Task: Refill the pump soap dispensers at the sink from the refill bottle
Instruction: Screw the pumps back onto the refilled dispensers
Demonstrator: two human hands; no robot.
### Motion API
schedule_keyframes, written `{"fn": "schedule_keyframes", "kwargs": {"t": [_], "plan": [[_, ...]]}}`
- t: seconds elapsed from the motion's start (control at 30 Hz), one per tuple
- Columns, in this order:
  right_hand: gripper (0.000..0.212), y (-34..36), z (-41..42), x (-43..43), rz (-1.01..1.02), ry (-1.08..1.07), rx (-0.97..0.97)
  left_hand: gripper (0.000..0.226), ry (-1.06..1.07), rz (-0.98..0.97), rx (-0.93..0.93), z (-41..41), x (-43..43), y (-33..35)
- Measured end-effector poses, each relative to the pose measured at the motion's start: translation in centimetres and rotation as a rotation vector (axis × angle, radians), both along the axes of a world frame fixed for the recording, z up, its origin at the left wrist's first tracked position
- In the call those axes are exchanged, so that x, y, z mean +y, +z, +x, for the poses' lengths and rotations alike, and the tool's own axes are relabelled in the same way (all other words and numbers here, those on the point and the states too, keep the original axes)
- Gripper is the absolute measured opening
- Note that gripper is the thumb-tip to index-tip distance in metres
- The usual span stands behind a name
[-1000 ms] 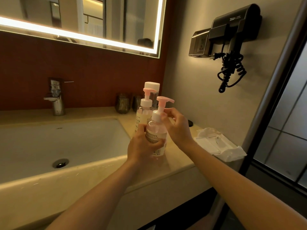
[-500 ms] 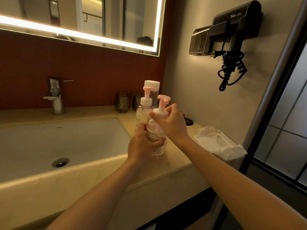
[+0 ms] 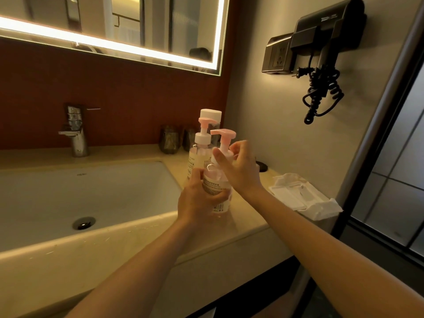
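One head-worn camera looks forward and down, close behind the gripped dispenser (image 3: 212, 185), the sink (image 3: 91, 191) left of the grip.

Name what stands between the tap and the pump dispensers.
Head view: two dark tumblers stand on the countertop between tap and rear dispenser.

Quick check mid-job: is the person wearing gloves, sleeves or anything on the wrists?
No. The left hand and the right hand are bare, without gloves. The left forearm and right forearm show no sleeves as far as the frame reaches. No watch, bracelet or ring is visible.
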State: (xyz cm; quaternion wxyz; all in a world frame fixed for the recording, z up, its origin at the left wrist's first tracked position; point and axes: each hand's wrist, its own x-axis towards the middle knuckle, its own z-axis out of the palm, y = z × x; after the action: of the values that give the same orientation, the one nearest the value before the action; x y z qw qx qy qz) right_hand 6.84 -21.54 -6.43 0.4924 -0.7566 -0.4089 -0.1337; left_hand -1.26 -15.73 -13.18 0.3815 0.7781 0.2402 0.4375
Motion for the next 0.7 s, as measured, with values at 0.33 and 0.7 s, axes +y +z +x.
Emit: {"fn": "schedule_keyframes", "kwargs": {"t": [0.33,0.7], "plan": [[0.046,-0.4,-0.2,-1.3,0.093,-0.001,-0.049,0.058,-0.010,-0.014,-0.009,0.0,0.0,-0.1],[0.043,-0.6,-0.2,-1.7,0.067,0.086,-0.061,0.059,-0.001,-0.007,-0.011,-0.1,0.0,-0.1]]}}
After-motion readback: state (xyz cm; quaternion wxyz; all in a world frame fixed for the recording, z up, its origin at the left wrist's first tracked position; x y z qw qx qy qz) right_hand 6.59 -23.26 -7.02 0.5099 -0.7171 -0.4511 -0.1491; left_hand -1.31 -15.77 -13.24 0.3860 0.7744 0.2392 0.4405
